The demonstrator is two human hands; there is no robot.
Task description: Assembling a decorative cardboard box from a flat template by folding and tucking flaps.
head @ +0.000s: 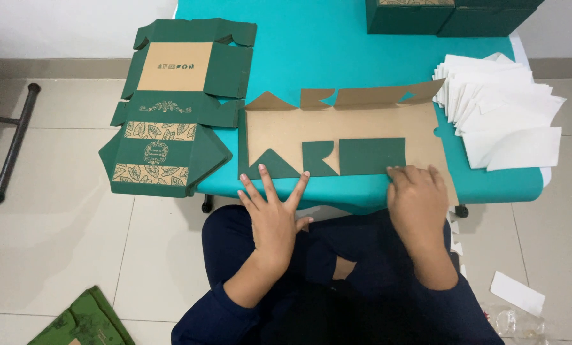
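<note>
**Flat box blank under both hands at table's near edge**

I record a teal table (337, 45) filling the upper centre of view. On it, at centre, lies the flat carton blank (337, 131), brown side up, with its green near flaps folded inward. At 9 o'clock from it a stack of unfolded green printed cartons (171, 121) overhangs the table edge. At 3 o'clock sits a fanned pile of white paper sheets (503, 108). At 12 to 1 o'clock stand assembled green boxes (452, 16).

The left hand (274, 214) is spread, fingers apart, fingertips pressing the blank's near edge, gripping nothing. The right hand (417, 201) lies palm-down, fingers together, pressing the blank's near right flap.
</note>
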